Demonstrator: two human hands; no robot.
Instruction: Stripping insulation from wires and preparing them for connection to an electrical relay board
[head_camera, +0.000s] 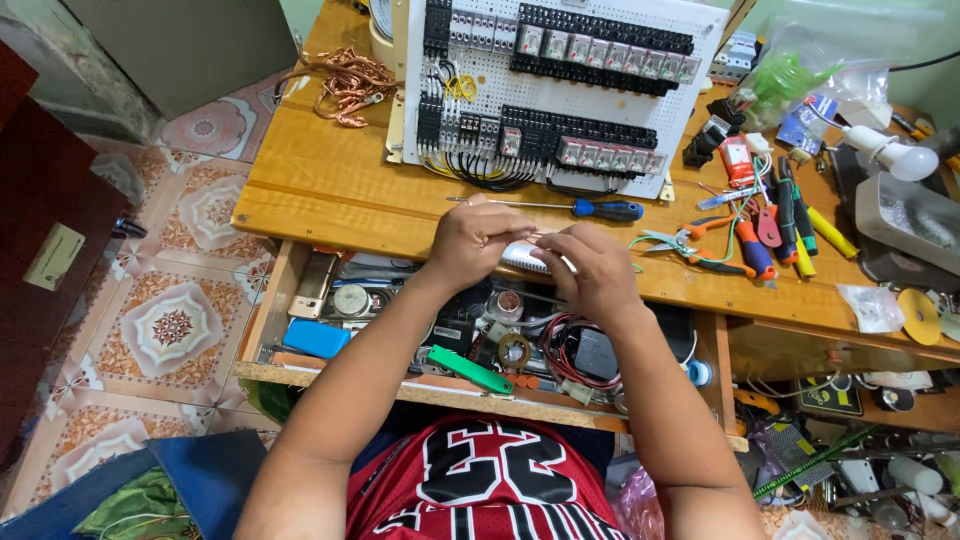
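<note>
- Patterned floor tiles are showing to the left of a varnished wooden workbench (330, 190), whose open drawer (300, 372) is holding a jumble of tools and wire.
- Both hands are meeting over the bench's front edge: the left hand (468, 240) and the right hand (590, 268) are each pinching a thin, pale wire (541, 237) between their fingertips.
- That wire is running roughly parallel to the front edge.
- Behind it, a blue-handled screwdriver (560, 207) is lying with its tip towards the left, below a white perforated panel (550, 85) of black relays.
</note>
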